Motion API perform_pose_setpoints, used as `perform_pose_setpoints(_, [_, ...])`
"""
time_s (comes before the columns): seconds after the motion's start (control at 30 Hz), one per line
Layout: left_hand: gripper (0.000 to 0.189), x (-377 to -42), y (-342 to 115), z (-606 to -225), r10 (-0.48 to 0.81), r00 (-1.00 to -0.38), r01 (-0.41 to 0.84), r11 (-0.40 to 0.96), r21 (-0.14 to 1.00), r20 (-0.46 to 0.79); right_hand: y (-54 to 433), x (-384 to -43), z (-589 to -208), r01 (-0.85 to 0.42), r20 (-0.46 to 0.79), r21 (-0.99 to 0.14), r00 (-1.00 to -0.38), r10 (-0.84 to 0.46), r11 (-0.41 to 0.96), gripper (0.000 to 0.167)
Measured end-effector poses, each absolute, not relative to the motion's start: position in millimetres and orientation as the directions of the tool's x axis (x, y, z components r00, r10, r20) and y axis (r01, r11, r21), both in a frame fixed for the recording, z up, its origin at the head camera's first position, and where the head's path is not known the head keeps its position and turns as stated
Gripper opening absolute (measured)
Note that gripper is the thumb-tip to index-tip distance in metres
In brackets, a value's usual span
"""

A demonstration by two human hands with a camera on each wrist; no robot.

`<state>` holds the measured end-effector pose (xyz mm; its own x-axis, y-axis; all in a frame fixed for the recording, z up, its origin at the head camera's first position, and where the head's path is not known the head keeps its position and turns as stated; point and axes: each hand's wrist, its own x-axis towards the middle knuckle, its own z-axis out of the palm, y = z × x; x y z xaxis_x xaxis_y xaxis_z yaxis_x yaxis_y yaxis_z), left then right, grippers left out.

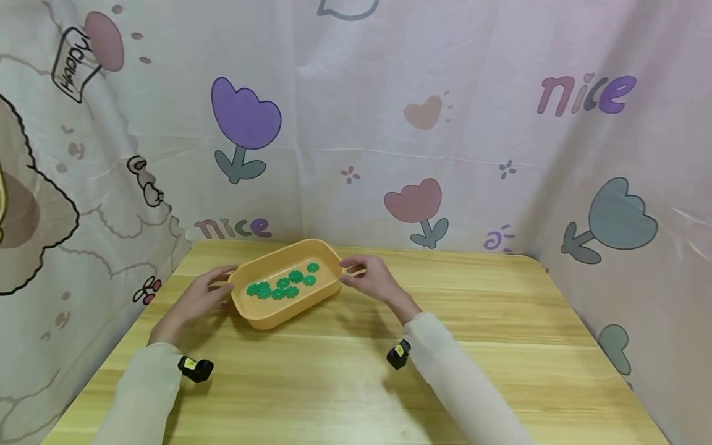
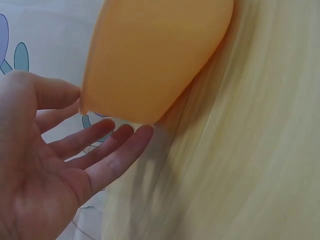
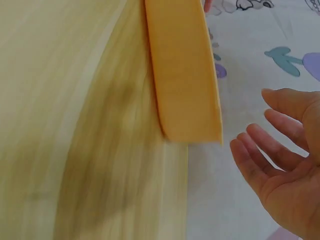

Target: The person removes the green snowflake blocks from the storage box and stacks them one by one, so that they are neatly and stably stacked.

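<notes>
A yellow-orange rectangular plastic basin (image 1: 303, 306) sits at a slant on the wooden table, with several small green flower-shaped pieces (image 1: 296, 276) lying inside it. At its left end is my left hand (image 1: 203, 295). In the left wrist view, that hand's (image 2: 55, 165) thumb tip meets the basin's (image 2: 155, 55) rim, and its loosely bent fingertips are right at the end wall. My right hand (image 1: 369, 278) is by the right end. Seen from the right wrist, a gap separates this hand (image 3: 287, 160) from the basin (image 3: 187, 75), its fingers relaxed and holding nothing.
The wooden tabletop (image 1: 311, 383) extends in front of the basin and off to the right. Behind it hangs a pale curtain (image 1: 345, 123) with printed flowers, and another stretch runs along the left side. Small black devices (image 1: 196, 369) are worn at both wrists.
</notes>
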<state>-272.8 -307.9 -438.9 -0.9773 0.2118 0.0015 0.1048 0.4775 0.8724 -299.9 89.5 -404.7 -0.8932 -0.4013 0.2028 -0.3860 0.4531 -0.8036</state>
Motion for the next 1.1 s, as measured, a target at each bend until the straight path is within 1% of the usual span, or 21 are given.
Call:
perform_pose_setpoints(0.17, [0.059, -273.6, -309.6, -442.1, 0.223, -0.975, 0.086, 0.433, 0.897, -0.014, 63.4, -307.8, -402.9, -0.425, 0.202, -0.795, -0.859, -0.471, 0.433, 0.034])
perform_pose_setpoints(0.4, [0.061, -275.4, -309.5, -443.1, 0.226, -0.974, 0.094, 0.423, 0.901, -0.004, 32.7, -320.0, -404.2, -0.436, 0.179, -0.781, -0.842, -0.510, 0.446, 0.031])
perform_pose_setpoints(0.67, [0.062, -274.5, -308.5, -443.9, 0.234, -0.972, 0.094, 0.430, 0.898, -0.010, 4.3, -329.7, -408.0, -0.485, 0.156, -0.730, -0.805, -0.573, 0.482, 0.030])
perform_pose_setpoints(0.97, [0.060, -276.5, -308.6, -447.2, 0.242, -0.970, 0.097, 0.429, 0.898, -0.011, -15.6, -335.2, -411.2, -0.480, 0.076, -0.677, -0.800, -0.595, 0.558, 0.031])
perform_pose_setpoints(1.1, [0.060, -277.9, -307.6, -446.8, 0.247, -0.969, 0.100, 0.427, 0.899, -0.010, -23.5, -337.3, -411.8, -0.475, 0.034, -0.645, -0.801, -0.598, 0.599, 0.028])
